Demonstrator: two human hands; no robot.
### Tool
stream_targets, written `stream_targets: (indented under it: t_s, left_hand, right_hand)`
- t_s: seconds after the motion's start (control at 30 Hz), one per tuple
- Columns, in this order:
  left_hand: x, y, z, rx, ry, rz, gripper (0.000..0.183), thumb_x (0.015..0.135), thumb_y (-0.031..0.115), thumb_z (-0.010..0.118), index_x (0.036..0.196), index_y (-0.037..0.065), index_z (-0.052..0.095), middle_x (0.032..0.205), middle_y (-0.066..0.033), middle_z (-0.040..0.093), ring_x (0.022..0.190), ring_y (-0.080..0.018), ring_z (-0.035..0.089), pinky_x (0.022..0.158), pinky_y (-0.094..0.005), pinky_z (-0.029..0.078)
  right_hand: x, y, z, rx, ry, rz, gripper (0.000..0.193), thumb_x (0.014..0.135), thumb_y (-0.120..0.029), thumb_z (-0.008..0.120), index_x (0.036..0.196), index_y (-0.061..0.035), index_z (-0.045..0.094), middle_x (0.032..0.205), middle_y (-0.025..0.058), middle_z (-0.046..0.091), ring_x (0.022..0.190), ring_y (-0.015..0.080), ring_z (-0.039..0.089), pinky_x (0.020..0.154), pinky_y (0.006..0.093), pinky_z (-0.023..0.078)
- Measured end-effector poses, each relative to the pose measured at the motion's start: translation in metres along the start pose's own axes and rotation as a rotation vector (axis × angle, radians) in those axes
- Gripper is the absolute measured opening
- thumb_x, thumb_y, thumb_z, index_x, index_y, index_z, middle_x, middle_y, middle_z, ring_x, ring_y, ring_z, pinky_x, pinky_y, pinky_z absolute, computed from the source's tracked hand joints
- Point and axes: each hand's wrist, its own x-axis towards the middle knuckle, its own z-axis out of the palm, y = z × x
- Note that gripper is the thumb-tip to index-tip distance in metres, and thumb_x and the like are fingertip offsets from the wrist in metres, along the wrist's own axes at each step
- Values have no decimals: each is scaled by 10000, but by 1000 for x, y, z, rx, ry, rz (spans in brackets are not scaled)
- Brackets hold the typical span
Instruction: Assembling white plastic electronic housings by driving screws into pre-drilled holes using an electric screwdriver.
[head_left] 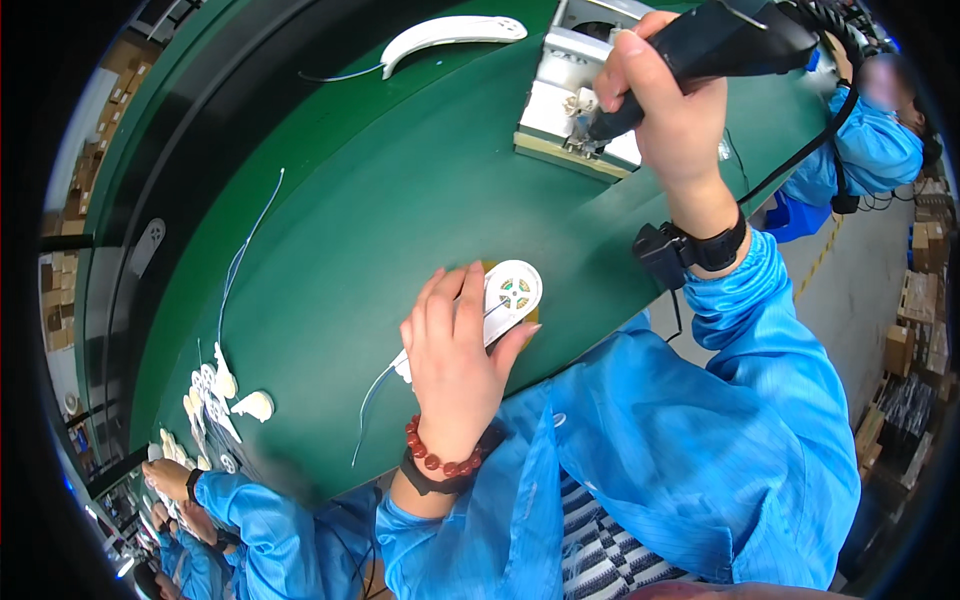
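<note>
In my right hand is a black electric screwdriver, its fingers wrapped round the body. The driver's tip reaches down to the front of a pale metal screw feeder; whether it touches a screw is too small to tell. My left hand lies over a white plastic housing on the green table, fingers on one side and thumb on the other. The housing's round end shows a slotted disc, and thin blue wires trail from its other end. A yellow piece shows partly beneath it.
A curved white housing with a wire lies at the far side. Another white part rests on the dark belt at left. Several small white parts are piled near a co-worker's hand. The driver's black cable hangs at right.
</note>
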Motion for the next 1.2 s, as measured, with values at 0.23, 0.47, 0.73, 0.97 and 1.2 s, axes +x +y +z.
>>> stream_targets:
  t_s: [0.23, 0.47, 0.73, 0.97, 1.2]
  left_hand:
    - [-1, -15, -7, -32, -6, -2, 567, 722, 332, 843, 1187, 58, 668, 1234, -87, 637, 1044, -279, 632, 863, -396, 471]
    - [-4, -21, -3, -48, 62, 8, 554, 705, 335, 849, 1153, 57, 681, 1201, -75, 657, 979, -277, 652, 803, -395, 503]
    - [-4, -23, 0, -63, 84, -3, 583, 652, 306, 871, 1148, 65, 682, 1173, -50, 664, 965, -264, 654, 798, -383, 504]
    - [-5, -22, 3, -58, 124, 14, 558, 651, 319, 868, 1108, 55, 684, 1141, -54, 669, 951, -266, 654, 771, -381, 500]
    - [-5, -23, 4, -77, 147, 30, 548, 657, 339, 862, 1075, 35, 682, 1107, -71, 669, 912, -283, 646, 740, -391, 492]
  right_hand:
    - [-7, 10, -6, 183, -171, 73, 88, 980, -81, 600, 1014, -16, 553, 736, 55, 527, 634, 157, 497, 605, 334, 437]
    - [-45, -32, 35, 307, -434, -11, 158, 1018, -183, 486, 1137, -79, 491, 702, 42, 498, 566, 154, 468, 559, 328, 408]
    - [-73, -34, 57, 267, -608, 12, 254, 1006, -221, 576, 1164, -85, 433, 714, 34, 518, 568, 136, 492, 555, 315, 424]
    - [-78, -25, 75, 494, -624, 62, 231, 998, -153, 558, 1171, -69, 431, 715, 61, 526, 577, 139, 503, 563, 312, 432]
    - [-79, -14, 75, 368, -654, -35, 206, 992, -109, 537, 1160, -48, 436, 697, 74, 540, 554, 134, 503, 548, 304, 432]
